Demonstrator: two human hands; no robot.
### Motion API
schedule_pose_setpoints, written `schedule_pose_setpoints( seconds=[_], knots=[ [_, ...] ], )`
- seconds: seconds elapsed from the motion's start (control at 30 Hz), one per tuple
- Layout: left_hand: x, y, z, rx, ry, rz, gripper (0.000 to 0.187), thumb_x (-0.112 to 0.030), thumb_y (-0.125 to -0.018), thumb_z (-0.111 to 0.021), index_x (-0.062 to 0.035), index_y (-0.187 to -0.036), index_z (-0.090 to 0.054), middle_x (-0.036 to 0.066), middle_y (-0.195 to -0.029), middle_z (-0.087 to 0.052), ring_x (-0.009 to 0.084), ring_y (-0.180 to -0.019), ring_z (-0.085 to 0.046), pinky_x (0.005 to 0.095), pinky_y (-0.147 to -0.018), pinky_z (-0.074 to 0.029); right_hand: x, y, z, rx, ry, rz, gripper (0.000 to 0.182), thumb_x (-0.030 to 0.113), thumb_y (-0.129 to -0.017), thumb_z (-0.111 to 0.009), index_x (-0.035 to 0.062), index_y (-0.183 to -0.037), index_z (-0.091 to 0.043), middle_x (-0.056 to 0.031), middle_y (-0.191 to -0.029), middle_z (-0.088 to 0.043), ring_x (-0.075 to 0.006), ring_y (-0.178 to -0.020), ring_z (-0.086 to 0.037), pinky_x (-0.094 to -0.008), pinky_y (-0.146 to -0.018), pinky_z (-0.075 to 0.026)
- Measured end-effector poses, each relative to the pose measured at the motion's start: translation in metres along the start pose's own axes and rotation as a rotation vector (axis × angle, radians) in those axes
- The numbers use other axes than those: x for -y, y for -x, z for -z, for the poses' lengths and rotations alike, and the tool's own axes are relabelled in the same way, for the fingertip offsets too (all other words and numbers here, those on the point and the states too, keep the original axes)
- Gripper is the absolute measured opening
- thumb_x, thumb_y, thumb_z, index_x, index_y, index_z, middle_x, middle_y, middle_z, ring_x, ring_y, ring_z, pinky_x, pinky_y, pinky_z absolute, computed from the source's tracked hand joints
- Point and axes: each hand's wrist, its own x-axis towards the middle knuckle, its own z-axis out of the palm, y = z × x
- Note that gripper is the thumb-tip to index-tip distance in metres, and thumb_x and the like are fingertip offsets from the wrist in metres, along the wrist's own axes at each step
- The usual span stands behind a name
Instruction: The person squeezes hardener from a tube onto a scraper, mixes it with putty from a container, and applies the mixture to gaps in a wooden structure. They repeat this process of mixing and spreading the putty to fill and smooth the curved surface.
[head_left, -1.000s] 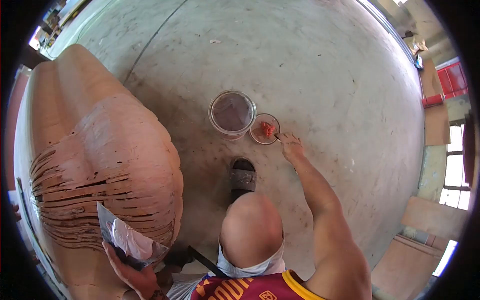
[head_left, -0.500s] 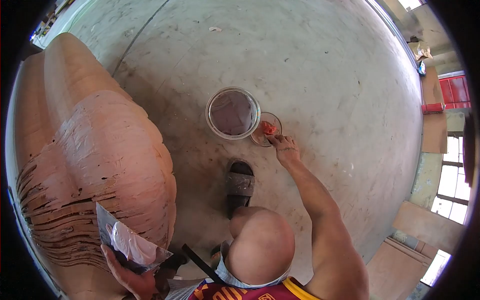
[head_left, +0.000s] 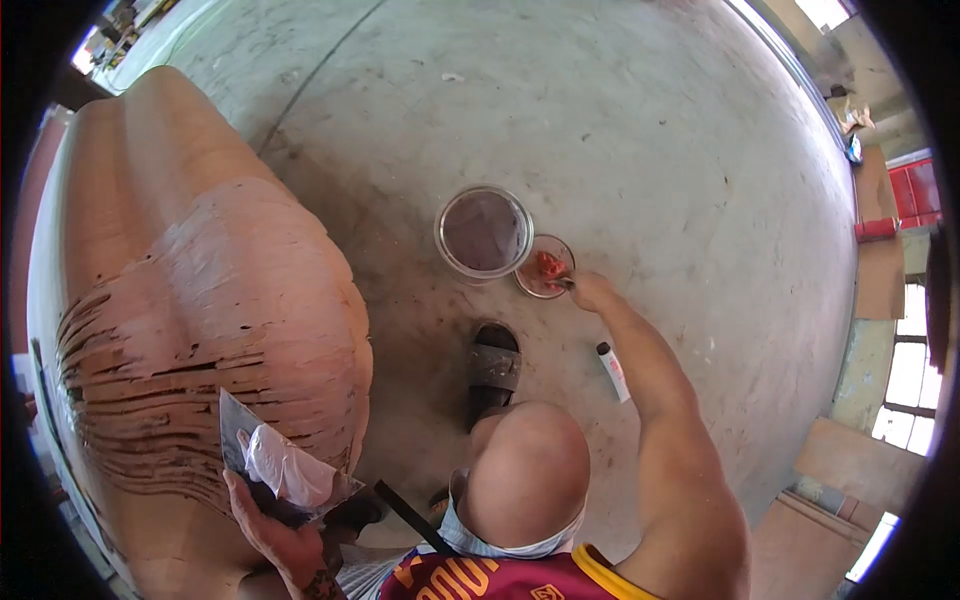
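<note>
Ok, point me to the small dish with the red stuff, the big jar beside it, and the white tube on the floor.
small dish (head_left: 545, 267), head view, on its inside
big jar (head_left: 484, 231), head view, its middle
white tube (head_left: 614, 373), head view, mid-body

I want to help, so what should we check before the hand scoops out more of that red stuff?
1. Right hand at the small bowl: ok, a thin tool reaches in.
2. Red paste in the bowl: ok, some is there.
3. Big clear tub apart from the hand: ok.
4. Left hand holding the flat blade: ok, white putty sits on it.
5. Sandal apart from the bowl: ok.
6. Small tube on the floor: cannot tell if capped.
</note>
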Motion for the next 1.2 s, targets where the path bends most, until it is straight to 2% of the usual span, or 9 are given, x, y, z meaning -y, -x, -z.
schedule_pose_setpoints(
  seconds=[0.07,0.13,0.2,0.4,0.5,0.6,0.7,1.0,1.2],
  knots=[
    [0.02,-0.01,0.042,0.147,-0.355,-0.413,0.063,-0.036,-0.104,-0.061,-0.0021,-0.154,-0.044,0.013,-0.155,-0.047,0.029,-0.144,-0.044,0.0468,-0.118,-0.037,0.023,0.056,0.072,0.106,-0.38,-0.028,0.044,0.011,-0.097,-0.055,0.0199,-0.138,-0.066,-0.0097,-0.109,-0.074,-0.0201,-0.098,-0.071,-0.0337,-0.087,-0.056],
    [0.011,0.0,0.032,0.198,-0.257,-0.403,0.06,-0.036,-0.105,-0.06,-0.0021,-0.153,-0.046,0.012,-0.152,-0.049,0.0282,-0.143,-0.045,0.0464,-0.118,-0.038,0.025,0.098,0.111,0.134,-0.687,0.011,0.04,0.011,-0.099,-0.057,0.0136,-0.138,-0.066,-0.009,-0.102,-0.075,-0.0161,-0.092,-0.07,-0.0286,-0.083,-0.056],
    [-0.009,0.015,0.004,0.156,0.287,0.038,0.058,-0.039,-0.106,-0.057,-0.0031,-0.152,-0.048,0.011,-0.15,-0.05,0.0269,-0.142,-0.046,0.0455,-0.117,-0.039,0.018,0.127,0.13,0.082,-0.911,0.147,0.04,0.014,-0.101,-0.06,0.0113,-0.141,-0.064,-0.0056,-0.104,-0.073,-0.0109,-0.092,-0.066,-0.0262,-0.083,-0.054],
    [-0.019,0.036,-0.008,0.609,0.523,0.11,0.044,-0.04,-0.109,-0.053,-0.0046,-0.133,-0.062,0.008,-0.124,-0.069,0.0218,-0.113,-0.066,0.0423,-0.102,-0.052,0.098,0.282,0.247,-0.024,-1.286,0.508,0.041,0.005,-0.1,-0.059,-0.0004,-0.141,-0.058,-0.0085,-0.124,-0.069,-0.0174,-0.105,-0.067,-0.0346,-0.088,-0.058],
    [-0.017,0.032,0.001,0.695,0.619,0.118,0.045,-0.041,-0.11,-0.049,-0.0043,-0.132,-0.062,0.009,-0.124,-0.069,0.0232,-0.113,-0.067,0.0438,-0.101,-0.054,0.165,0.341,0.265,-0.08,-1.259,0.829,0.039,0.002,-0.101,-0.056,-0.0022,-0.141,-0.058,-0.0125,-0.126,-0.068,-0.0176,-0.105,-0.066,-0.0334,-0.09,-0.055],
    [-0.03,0.039,0.018,0.701,0.683,0.103,0.047,-0.042,-0.11,-0.047,-0.0036,-0.134,-0.06,0.01,-0.127,-0.068,0.0251,-0.114,-0.068,0.0454,-0.101,-0.054,0.249,0.395,0.266,-0.347,-0.98,1.261,0.043,-0.007,-0.097,-0.056,-0.0035,-0.14,-0.058,-0.018,-0.129,-0.066,-0.0221,-0.106,-0.068,-0.0346,-0.093,-0.055],
    [-0.038,0.046,0.045,0.685,0.75,0.104,0.051,-0.045,-0.111,-0.044,-0.0035,-0.138,-0.056,0.012,-0.129,-0.068,0.0278,-0.117,-0.067,0.0473,-0.102,-0.055,0.319,0.431,0.245,-0.506,-0.903,1.468,0.046,-0.011,-0.093,-0.057,-0.0037,-0.138,-0.059,-0.0212,-0.132,-0.063,-0.0264,-0.111,-0.067,-0.0361,-0.097,-0.054],
    [-0.052,0.054,0.11,0.644,0.961,0.022,0.052,-0.044,-0.113,-0.039,-0.0004,-0.136,-0.054,0.016,-0.129,-0.067,0.0295,-0.113,-0.07,0.0474,-0.097,-0.059,0.398,0.469,0.194,-0.574,-0.669,1.685,0.064,-0.008,-0.083,-0.055,-0.0036,-0.145,-0.042,-0.0243,-0.138,-0.05,-0.0387,-0.128,-0.055,-0.0449,-0.108,-0.048],
    [-0.055,0.056,0.133,0.668,0.97,-0.044,0.05,-0.042,-0.112,-0.041,0.0011,-0.135,-0.054,0.017,-0.126,-0.068,0.0278,-0.11,-0.072,0.0433,-0.094,-0.061,0.398,0.456,0.187,-0.489,-0.228,1.527,0.069,-0.005,-0.079,-0.061,0.0,-0.146,-0.042,-0.0235,-0.138,-0.05,-0.0376,-0.126,-0.057,-0.0449,-0.105,-0.05]
  ],
)
